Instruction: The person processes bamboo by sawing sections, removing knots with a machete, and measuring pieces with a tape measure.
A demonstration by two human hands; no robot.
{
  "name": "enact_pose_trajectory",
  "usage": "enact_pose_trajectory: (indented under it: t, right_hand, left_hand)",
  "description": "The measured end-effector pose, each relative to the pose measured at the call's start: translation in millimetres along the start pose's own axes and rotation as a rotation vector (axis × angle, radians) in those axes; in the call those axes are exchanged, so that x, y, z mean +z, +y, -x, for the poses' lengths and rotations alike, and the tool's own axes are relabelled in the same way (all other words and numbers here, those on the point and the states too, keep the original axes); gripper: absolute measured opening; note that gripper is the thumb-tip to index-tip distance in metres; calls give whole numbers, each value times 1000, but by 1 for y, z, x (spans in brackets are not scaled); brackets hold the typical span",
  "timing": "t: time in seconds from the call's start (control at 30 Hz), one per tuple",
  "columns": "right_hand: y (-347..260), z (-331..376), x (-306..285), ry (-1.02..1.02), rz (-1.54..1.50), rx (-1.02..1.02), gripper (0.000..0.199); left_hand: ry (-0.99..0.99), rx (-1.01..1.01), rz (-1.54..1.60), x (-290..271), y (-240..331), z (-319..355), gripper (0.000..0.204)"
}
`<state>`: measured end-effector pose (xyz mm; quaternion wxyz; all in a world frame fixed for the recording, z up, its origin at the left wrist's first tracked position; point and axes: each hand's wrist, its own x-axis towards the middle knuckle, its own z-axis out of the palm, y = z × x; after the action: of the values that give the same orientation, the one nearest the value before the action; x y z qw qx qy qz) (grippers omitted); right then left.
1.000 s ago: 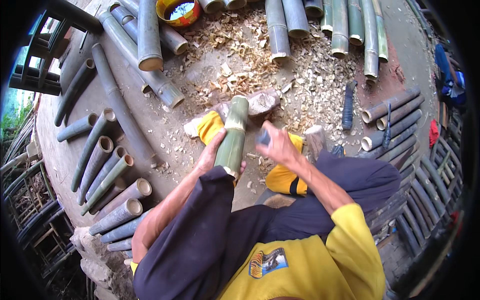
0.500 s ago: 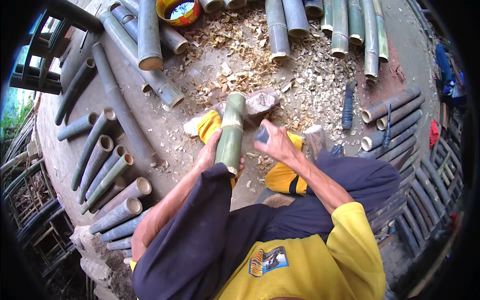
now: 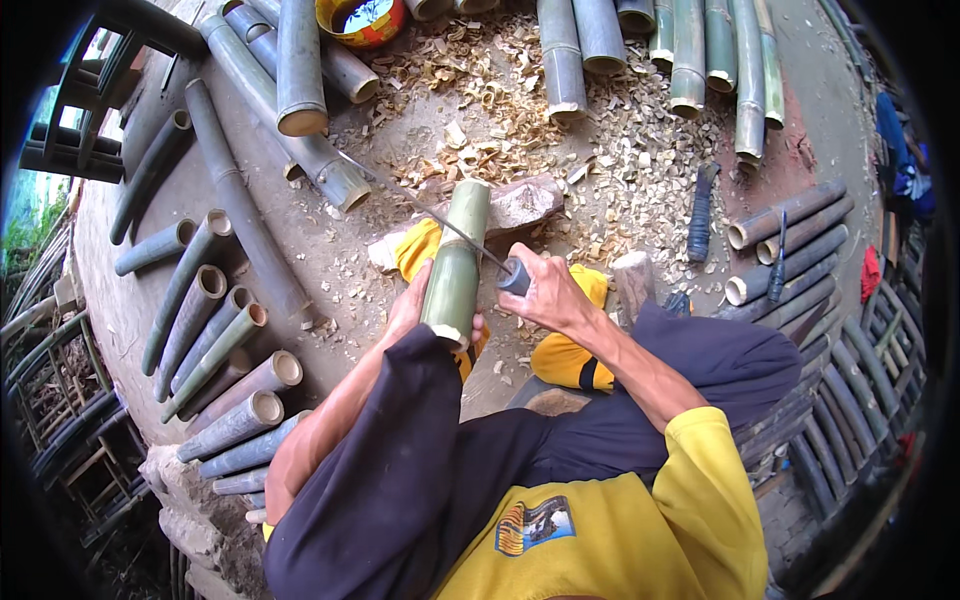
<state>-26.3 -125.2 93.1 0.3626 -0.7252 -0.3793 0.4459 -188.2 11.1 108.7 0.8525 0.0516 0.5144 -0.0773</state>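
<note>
My left hand [image 3: 408, 308] is closed around a short green bamboo piece [image 3: 453, 285], which stands tilted with its near end by my knee. Some of its fingers are hidden behind the bamboo. My right hand [image 3: 555, 292] grips the dark handle of a long, thin metal tool [image 3: 408, 197], file-like in shape. The tool's shaft lies slantwise across the bamboo at its joint and points to the upper left. Beyond the piece, a rough log [image 3: 525, 203] lies on the ground near my yellow-covered foot [image 3: 418, 250].
Bamboo lengths lie at left [image 3: 240, 220], far right [image 3: 688, 60] and right [image 3: 785, 215]. Wood shavings [image 3: 640, 150] cover the ground ahead. A dark-wrapped tool [image 3: 701, 215] lies among them. A red-and-yellow bucket [image 3: 362, 25] holds liquid. A short wooden stump [image 3: 632, 285] stands by my right foot.
The tool's shaft, blurred before, now shows sharply across the bamboo. My right hand has shifted slightly left, and the bamboo piece has turned a little in my left hand.
</note>
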Motion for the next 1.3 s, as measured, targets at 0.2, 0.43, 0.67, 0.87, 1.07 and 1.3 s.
enact_pose_trajectory:
  t: [0.2,0.43,0.67,0.87,1.07,1.3]
  right_hand:
    - [17,-4,-9,91,114,-85,27]
    - [19,-1,10,75,57,-10,33]
    - [53,15,44,451,33,176,36]
    - [100,16,88,523,225,182,49]
    - [16,-45,-42,643,169,163,30]
    - [61,-257,-262,1122,533,-13,50]
  left_hand:
    - [-38,40,-68,3,-2,2,62]
    - [-80,18,79,-12,-6,1,58]
    - [-107,643,36,2,10,9,46]
    - [741,1362,-375,-83,79,-31,41]
    - [1023,1128,-406,-153,120,-57,53]
    - [1257,1544,-618,-78,129,-44,38]
